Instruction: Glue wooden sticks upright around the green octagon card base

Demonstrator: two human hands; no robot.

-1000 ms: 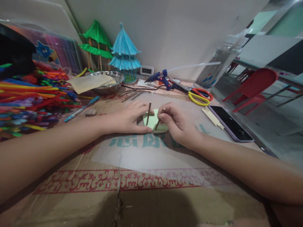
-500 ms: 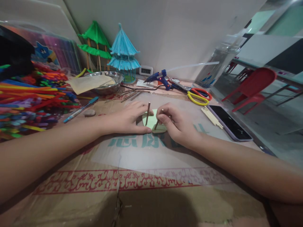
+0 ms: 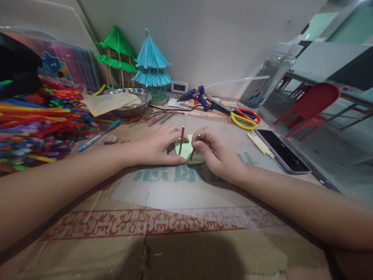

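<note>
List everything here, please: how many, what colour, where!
Flat piece: one, pale green, middle
Sticks: two, brown, at flat piece
Loose twigs: several, brown, behind flat piece
Model towers: two, green and blue, back
Fuzzy strips: many, mixed, left
Pen: one, blue, left
Lump: one, greyish, beside pen
Bowl: one, silver, back left
Sheet: one, cream, over bowl
Display: one, white, back
Glue gun: one, blue, back
Scissors: one, red-yellow handles, back right
Phone: one, black, right
Pale sticks: several, cream, beside phone
Container: one, clear, back right
Front chair: one, red, far right
Cardboard: one, brown, underneath
Left hand, right hand: two, bare, middle
</note>
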